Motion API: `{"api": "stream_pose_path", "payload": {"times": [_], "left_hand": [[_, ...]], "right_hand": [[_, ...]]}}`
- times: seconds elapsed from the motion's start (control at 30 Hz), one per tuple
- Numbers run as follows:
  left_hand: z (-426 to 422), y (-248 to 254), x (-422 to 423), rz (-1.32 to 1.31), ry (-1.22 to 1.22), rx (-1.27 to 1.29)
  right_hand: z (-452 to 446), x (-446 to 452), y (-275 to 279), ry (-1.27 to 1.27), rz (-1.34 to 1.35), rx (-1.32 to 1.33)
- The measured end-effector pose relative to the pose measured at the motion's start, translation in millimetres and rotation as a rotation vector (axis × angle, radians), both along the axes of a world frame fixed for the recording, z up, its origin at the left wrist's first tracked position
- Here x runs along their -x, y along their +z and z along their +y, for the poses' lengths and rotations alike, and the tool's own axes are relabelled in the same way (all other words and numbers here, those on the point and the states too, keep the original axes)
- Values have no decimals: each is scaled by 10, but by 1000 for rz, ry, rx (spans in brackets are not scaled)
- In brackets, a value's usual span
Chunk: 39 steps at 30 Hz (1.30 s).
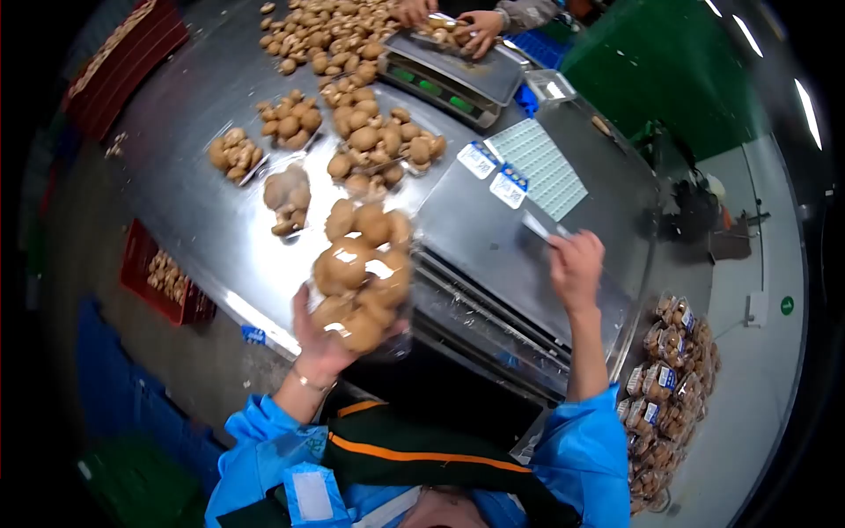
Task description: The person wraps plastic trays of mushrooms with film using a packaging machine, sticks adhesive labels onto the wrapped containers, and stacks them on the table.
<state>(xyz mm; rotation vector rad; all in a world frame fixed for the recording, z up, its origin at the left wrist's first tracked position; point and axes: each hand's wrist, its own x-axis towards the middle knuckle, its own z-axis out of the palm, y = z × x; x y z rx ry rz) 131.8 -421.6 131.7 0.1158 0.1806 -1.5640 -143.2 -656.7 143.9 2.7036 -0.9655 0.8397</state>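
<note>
My left hand (324,339) is closed around the lower side of a film-wrapped tray of mushrooms (361,273), lifted above the table's near edge. The clear film shines over the brown caps. To the right, my right hand (576,264) pinches a small white label (535,226), seen almost edge-on, above the grey metal plate (475,229). Beyond that hand lie two blue-and-white labels (478,160) and a pale green sheet with rows of small marks (539,167).
Several trays of mushrooms (286,198) and a loose mushroom pile (326,35) lie on the steel table (189,123). At a scale (453,75), another person's hands (480,33) handle a mushroom pack. Packed mushrooms (664,396) are stacked at right; a red crate (158,282) stands below left.
</note>
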Motion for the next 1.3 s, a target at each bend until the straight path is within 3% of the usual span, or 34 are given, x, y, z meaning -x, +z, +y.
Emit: {"api": "stream_pose_path", "payload": {"times": [0.07,0.13,0.17,0.23,0.3,0.37,0.43,0.5,0.57,0.6,0.63,0.7,0.77,0.8,0.87,0.9,0.97,1.0,1.03,1.1,1.17,1.2,1.23,1.27,1.3], "left_hand": [[-39,30,67,-53,-41,26],[-34,57,167,-82,-79,53],[-27,109,217,7,-117,-46],[-4,162,324,-16,-136,15],[39,113,423,24,-154,84],[69,141,514,35,-166,147],[154,101,593,-127,-189,178],[256,190,705,-246,-170,113],[387,213,783,-317,-211,109],[423,215,838,-348,-213,100],[461,212,905,-375,-216,87],[488,272,1050,-301,-212,64],[473,334,1197,-230,-210,38],[451,319,1243,-208,-246,37],[366,313,1368,-159,-251,7],[311,325,1421,-137,-255,6],[210,351,1533,-112,-285,70],[177,351,1574,-92,-352,84],[142,358,1644,-72,-423,99],[64,409,1871,-13,-491,106],[12,526,2156,1,-608,127],[6,441,2278,-78,-599,83],[-8,354,2403,-157,-594,37],[-31,350,2551,-228,-662,147],[-60,306,2689,-473,-718,202]], "right_hand": [[390,79,49,-149,-263,-308],[692,17,602,-74,-181,-83],[753,60,756,-29,-409,-301],[992,10,1200,255,-787,-916],[1324,13,1448,271,-839,-1305],[1549,-62,1494,312,-822,-1505],[1652,-245,1477,314,-795,-1580],[1669,-337,1253,146,-609,-1449],[1771,-338,973,104,-772,-1344],[1826,-274,889,88,-871,-1164],[1867,-230,901,-142,-848,-893],[1923,-100,741,-310,-902,-502],[2118,34,710,-289,-623,-181],[2268,37,684,-139,-534,-158],[2697,66,618,64,41,-297],[2954,97,613,186,-108,-541],[3018,399,525,705,-180,-628],[3048,583,534,669,-361,-690],[3023,773,524,524,-452,-637],[3009,1109,442,126,-885,-768],[2800,1049,494,-215,-1517,-812],[2786,1307,343,-12,-1457,-1115],[2779,1371,388,168,-1705,-1299],[2847,1427,346,64,-1782,-1303],[2927,1550,283,-44,-1868,-1302]]}}
